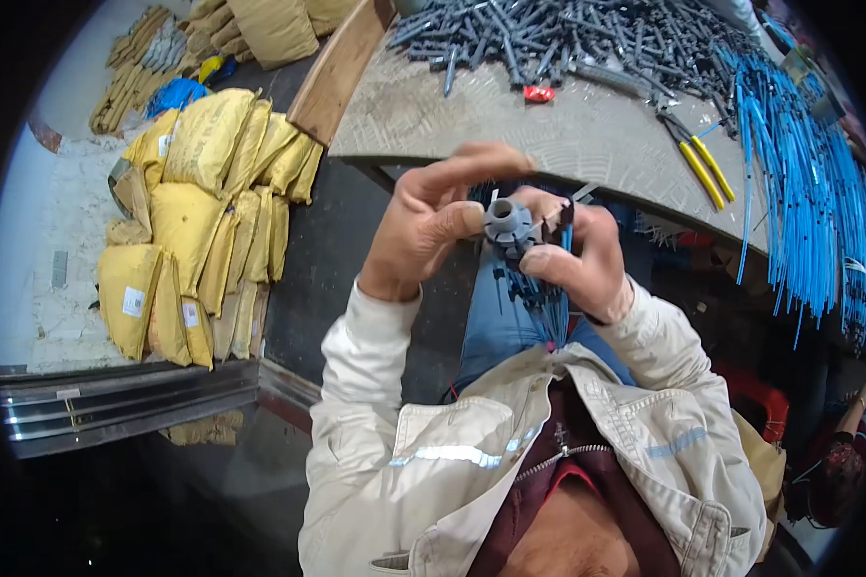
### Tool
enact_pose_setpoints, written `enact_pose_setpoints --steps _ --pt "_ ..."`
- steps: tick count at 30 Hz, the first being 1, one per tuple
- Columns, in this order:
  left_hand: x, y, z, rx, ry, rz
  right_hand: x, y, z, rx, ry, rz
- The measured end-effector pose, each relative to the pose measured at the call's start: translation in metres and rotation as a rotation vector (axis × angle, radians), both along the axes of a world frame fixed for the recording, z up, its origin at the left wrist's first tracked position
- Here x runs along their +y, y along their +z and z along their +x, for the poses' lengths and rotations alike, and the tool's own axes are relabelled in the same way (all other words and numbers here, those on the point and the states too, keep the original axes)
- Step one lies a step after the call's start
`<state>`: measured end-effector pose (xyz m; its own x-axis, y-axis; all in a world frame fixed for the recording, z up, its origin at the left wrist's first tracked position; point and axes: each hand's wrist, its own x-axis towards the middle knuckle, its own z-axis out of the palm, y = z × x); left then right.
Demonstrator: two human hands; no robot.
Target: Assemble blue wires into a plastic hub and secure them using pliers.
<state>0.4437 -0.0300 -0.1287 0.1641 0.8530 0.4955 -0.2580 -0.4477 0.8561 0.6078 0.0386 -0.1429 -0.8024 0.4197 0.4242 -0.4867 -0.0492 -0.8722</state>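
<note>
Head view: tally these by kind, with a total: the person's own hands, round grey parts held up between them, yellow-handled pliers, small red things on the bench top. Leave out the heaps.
Hands, left hand and right hand: 2
Round grey part: 1
Yellow-handled pliers: 1
Small red thing: 1
Total: 5
</note>
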Motion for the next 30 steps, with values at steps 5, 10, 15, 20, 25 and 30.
enact_pose_setpoints --steps 5,10,15,20,25,30 --pt "-0.023 0.016 0.044 0.033 0.553 -0.209 0.001 -0.011 0.002 0.128 -0.526 0.326" --pt "-0.031 -0.002 0.047 0.061 0.724 -0.157 -0.003 -0.025 -0.012 0.16 -0.583 0.456" --pt "-0.034 -0.027 0.042 0.012 0.912 -0.159 -0.02 -0.038 -0.027 0.099 -0.601 0.316" --pt "-0.032 -0.027 0.047 -0.169 1.006 -0.137 -0.024 -0.05 -0.021 0.013 -0.646 0.368" --pt "-0.029 -0.029 0.049 -0.173 1.029 -0.149 -0.012 -0.05 -0.021 -0.005 -0.547 0.469" --pt "-0.029 -0.032 0.044 -0.132 0.949 -0.166 -0.001 -0.057 -0.023 -0.015 -0.609 0.568"
